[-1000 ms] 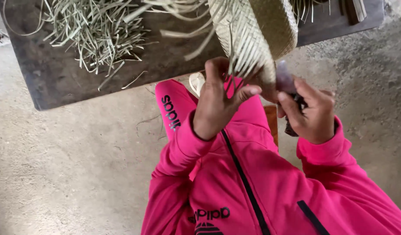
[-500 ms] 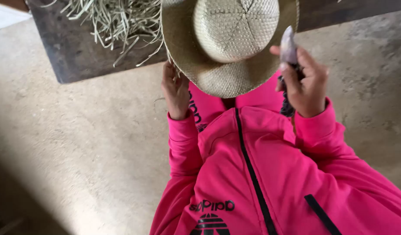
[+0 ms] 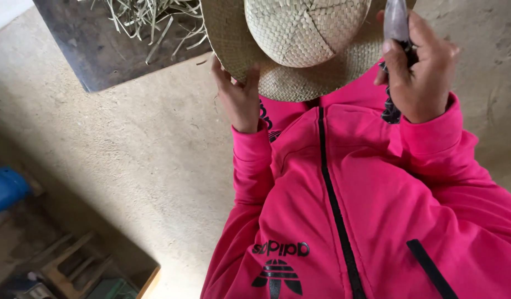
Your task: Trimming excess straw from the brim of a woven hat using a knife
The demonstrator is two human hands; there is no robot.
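A woven straw hat [image 3: 299,41] sits crown-up over my lap, at the top middle of the head view. My left hand [image 3: 239,94] grips its brim from below at the left edge, thumb on top. My right hand [image 3: 419,69] is closed on a small knife [image 3: 395,22] with a pale blade pointing up and a dark wrapped handle sticking out below the fist, right beside the hat's right brim. I wear a bright pink zip jacket [image 3: 349,210].
A dark board [image 3: 108,52] on the concrete floor [image 3: 128,155] carries a heap of loose straw strips [image 3: 150,16] at the top left. At the bottom left stand a blue object [image 3: 6,188] and a wooden frame [image 3: 67,266].
The hat was tilted with its loose strips being worked a second ago; now it lies crown-up. The view has shifted down and left. My right hand with the knife stayed by the brim.
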